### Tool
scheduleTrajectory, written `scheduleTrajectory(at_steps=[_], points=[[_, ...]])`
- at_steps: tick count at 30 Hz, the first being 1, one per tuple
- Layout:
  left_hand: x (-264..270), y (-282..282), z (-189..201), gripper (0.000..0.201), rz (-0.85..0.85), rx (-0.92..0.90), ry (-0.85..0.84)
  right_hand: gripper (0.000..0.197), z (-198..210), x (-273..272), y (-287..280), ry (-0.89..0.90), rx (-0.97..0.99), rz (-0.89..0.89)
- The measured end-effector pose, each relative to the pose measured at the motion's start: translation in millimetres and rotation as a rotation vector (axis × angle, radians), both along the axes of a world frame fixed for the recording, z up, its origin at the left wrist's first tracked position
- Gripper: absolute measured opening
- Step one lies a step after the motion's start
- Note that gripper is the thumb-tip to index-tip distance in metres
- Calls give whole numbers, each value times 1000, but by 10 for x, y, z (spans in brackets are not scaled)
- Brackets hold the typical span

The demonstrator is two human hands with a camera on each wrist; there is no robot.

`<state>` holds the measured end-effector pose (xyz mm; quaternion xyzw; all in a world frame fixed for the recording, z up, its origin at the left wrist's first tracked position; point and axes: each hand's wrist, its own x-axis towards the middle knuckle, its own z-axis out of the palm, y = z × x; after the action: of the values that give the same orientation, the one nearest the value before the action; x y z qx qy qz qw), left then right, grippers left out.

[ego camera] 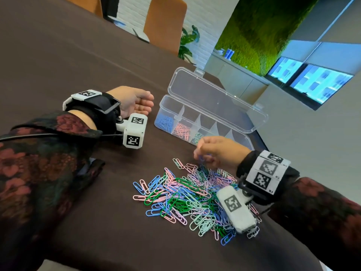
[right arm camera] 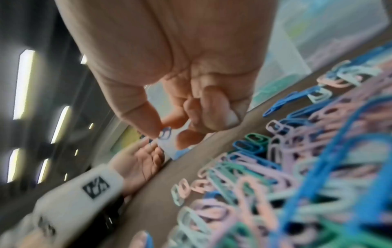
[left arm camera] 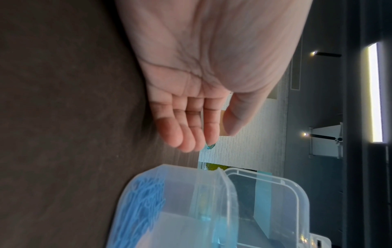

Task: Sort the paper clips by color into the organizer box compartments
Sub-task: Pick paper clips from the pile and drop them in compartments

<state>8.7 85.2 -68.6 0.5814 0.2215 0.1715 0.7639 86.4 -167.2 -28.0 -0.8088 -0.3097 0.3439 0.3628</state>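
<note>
The left hand [ego camera: 134, 101] lies palm up on the brown table [ego camera: 68, 61] just beside the blue-clip end of the clear organizer box [ego camera: 254, 122], fingers relaxed and holding nothing, probably parked clear of the sorting. The box stands with its lid back just beyond the mixed paper clip pile [ego camera: 192, 200], likely to keep drops short. The right hand [ego camera: 216, 151], above the pile's far edge, pinches a blue paper clip [right arm camera: 165, 133] between thumb and fingertips, other fingers curled in.

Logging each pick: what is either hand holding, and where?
Right hand pinches a blue paper clip by one end, thumb against fingertip. Left hand holds nothing.
</note>
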Motion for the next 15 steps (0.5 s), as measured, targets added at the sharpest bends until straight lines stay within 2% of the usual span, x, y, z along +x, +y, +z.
scheduleTrajectory(at_steps=[4,9,12,15], points=[[3,19,-9,18,0,-21,-10,21,35,61,-78,382,323,-267],[10,36,-26,17,20,-40,-34,13,67,-28,-108,727,470,-428],[6,29,-26,16,18,-50,-36,29,146,-73,-38,800,493,-434],[-1,18,-25,16,13,-58,-31,34,299,-60,136,753,496,-416]])
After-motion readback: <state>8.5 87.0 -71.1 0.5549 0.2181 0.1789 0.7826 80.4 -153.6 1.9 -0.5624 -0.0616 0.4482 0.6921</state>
